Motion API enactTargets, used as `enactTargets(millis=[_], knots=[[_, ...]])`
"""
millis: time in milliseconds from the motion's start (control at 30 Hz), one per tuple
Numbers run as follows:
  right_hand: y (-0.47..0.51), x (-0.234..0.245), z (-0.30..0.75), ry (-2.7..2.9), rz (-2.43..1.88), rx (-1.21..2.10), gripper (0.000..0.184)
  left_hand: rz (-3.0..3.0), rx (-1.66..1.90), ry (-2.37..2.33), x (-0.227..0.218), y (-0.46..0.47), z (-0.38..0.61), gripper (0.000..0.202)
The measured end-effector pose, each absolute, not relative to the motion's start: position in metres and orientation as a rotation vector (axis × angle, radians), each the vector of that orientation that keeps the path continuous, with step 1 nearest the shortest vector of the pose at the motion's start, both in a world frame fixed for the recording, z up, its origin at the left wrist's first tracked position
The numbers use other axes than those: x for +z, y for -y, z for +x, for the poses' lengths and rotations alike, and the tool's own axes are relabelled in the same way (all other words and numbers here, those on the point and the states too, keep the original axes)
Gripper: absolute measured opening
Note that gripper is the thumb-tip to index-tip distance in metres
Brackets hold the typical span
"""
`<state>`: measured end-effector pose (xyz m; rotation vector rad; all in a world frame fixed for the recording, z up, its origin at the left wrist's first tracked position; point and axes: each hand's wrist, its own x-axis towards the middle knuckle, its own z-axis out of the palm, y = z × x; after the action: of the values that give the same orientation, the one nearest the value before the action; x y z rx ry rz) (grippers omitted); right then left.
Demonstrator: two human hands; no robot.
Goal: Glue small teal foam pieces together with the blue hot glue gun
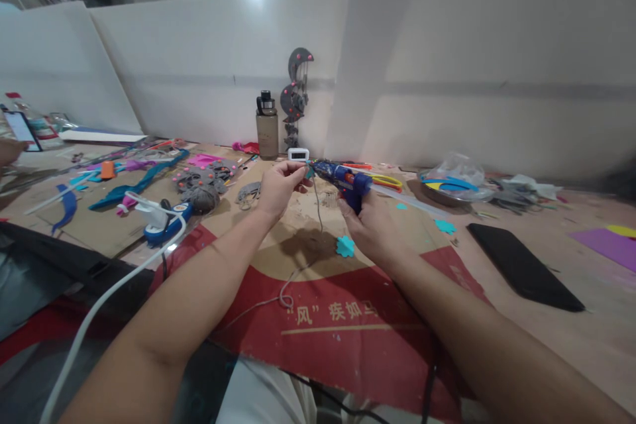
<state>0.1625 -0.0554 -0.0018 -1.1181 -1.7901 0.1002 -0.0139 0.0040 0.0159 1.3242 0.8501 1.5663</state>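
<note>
My left hand (279, 191) pinches a small teal piece (311, 171) between thumb and fingers; its full shape is partly hidden. A grey yarn (318, 205) hangs below the pinch and trails over the cardboard (377, 344). In my right hand (370, 225) is a blue hot glue gun (342, 175), its nozzle pointing left and close to the teal piece. A clear glue stick (397, 196) sticks out of its back. Beneath the hands lies a teal flower-shaped cutout (345, 246), and a second teal cutout (445, 226) is further right.
A black phone (527, 268) lies at right, near a dish with plastic wrap (454, 189). At left are a blue power strip (167, 224) with a white cable and a grey yarn ball (203, 200). A bottle (267, 132) stands behind. Another person's hand (10, 151) shows far left.
</note>
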Motion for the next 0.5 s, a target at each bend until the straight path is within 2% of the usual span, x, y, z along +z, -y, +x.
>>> enactTargets(millis=[500], knots=[[0.0553,-0.0029,0.1623,1.762,-1.152,0.134,0.030,1.283,1.596,-0.818,0.0177,-0.0042,-0.0179,0.023]])
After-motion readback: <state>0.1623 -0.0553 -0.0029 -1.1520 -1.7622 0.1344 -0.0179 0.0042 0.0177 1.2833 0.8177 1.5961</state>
